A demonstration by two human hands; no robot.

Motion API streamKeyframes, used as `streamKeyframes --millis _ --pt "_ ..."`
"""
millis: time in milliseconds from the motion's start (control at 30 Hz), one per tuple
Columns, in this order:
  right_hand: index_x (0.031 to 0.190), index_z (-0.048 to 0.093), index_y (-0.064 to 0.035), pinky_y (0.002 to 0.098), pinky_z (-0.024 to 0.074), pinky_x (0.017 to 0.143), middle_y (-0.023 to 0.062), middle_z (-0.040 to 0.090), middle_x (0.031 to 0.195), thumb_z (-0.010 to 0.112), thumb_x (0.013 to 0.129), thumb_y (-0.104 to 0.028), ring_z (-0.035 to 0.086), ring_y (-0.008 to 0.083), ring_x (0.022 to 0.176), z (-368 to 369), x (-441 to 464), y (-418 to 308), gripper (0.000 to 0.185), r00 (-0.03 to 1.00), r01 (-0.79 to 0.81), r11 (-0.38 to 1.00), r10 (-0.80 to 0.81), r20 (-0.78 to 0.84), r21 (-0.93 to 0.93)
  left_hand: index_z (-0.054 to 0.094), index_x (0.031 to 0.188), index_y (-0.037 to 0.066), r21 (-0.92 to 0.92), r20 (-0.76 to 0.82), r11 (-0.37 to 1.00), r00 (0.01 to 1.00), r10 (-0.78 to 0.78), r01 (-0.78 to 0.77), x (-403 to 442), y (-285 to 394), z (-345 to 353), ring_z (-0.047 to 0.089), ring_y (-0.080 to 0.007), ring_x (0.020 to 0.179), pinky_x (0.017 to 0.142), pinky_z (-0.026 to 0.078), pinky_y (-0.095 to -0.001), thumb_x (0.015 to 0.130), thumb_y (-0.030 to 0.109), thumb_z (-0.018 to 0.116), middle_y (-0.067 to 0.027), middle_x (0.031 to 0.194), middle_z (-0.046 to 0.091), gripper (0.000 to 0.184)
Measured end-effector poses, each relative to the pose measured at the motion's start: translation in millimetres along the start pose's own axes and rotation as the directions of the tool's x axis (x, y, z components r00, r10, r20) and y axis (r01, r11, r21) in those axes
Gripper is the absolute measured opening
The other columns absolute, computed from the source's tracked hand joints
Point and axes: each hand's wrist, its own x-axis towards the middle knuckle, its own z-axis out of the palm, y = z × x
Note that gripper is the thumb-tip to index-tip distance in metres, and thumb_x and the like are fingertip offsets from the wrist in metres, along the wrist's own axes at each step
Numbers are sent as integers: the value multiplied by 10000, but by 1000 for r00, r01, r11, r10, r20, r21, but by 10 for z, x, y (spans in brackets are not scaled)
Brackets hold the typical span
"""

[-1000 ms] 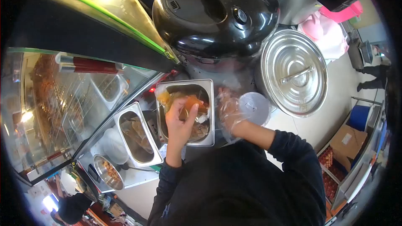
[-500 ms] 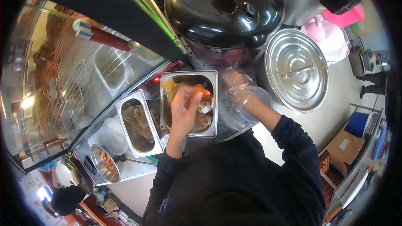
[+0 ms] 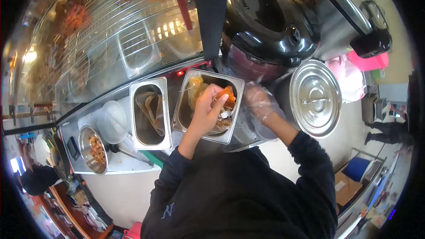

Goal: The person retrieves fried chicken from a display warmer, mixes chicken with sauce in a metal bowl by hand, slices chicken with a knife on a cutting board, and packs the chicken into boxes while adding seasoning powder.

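The film-thin, clear plastic glove (image 3: 261,99) on my right hand (image 3: 256,97) was crinkled and shiny. The small orange item (image 3: 228,96) in my bare left hand (image 3: 209,108) looked glossy, its material unclear to me. Beneath it, the deep rectangular steel pan (image 3: 236,108) had a smooth, bright rim, as did the narrower rectangular steel pan (image 3: 167,115) beside it. The big black rounded cooker (image 3: 265,31) had a glossy, mirror-like lid, and the round silver metal lid (image 3: 315,117) shone in polished rings. My black cloth sleeve (image 3: 307,150) was matt and wrinkled; the pink plastic tub (image 3: 367,61) looked smooth.
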Motion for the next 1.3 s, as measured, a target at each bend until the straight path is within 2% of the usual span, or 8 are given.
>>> streamKeyframes --millis 167,267,400,500,733,933,1033,1300 --pt "811 610 -48 293 503 632 57 633 761 691 712 -81 615 182 693 -1354 93 15 132 931 -213 612 365 -32 762 508 872 -15 73 -55 993 994 99 -95 7 -51 21 564 -121 752 689 443 -254 877 54 560 -87 786 575 87" --pt "893 609 -43 239 467 730 18 606 827 697 752 -67 567 88 796 -1625 209 -44 168 894 -349 306 392 217 886 505 913 -3 135 18 990 999 -42 40 2 -33 -28 551 -95 839 771 425 -231 910 69 530 -60 850 582 76" --pt "890 608 -33 235 476 734 1 614 858 658 806 -26 566 67 805 -1419 436 -125 99 939 -222 79 284 192 972 530 855 21 195 -85 977 991 100 -82 -1 -40 31 468 -247 751 719 359 -350 886 158 548 -98 731 500 142" --pt "876 636 -41 234 487 690 19 650 817 703 774 -57 596 80 750 -1427 512 -171 124 943 -243 111 259 208 964 534 851 24 221 -80 970 989 122 -102 0 -45 10 474 -259 741 734 352 -362 886 168 541 -105 733 504 148" --pt "854 679 -20 271 498 722 104 677 867 686 746 -23 639 184 786 -1639 606 -123 109 994 71 582 31 -109 810 592 867 55 360 -60 915 974 219 -184 45 -24 -13 490 -228 659 757 343 -358 884 189 533 -67 653 506 147" --pt "819 681 -10 280 488 724 95 675 855 700 720 -23 633 186 793 -1683 610 -112 101 999 2 524 30 -20 852 627 883 11 402 -39 884 960 276 -238 66 -5 2 536 -242 709 720 375 -339 867 172 568 -92 743 574 172" --pt "786 682 -10 273 475 746 88 666 839 711 702 -24 624 175 797 -1743 674 5 90 969 -221 405 -13 247 887 631 887 20 401 -15 887 967 254 -227 47 -4 1 540 -231 732 765 359 -342 870 175 566 -80 750 578 169" --pt "810 674 -11 257 510 707 74 671 832 740 703 -17 639 137 765 -1647 688 11 126 989 -133 374 -11 148 918 631 885 58 370 -49 906 970 238 -204 53 -54 10 508 -197 730 851 314 -356 873 183 558 -43 737 569 145"
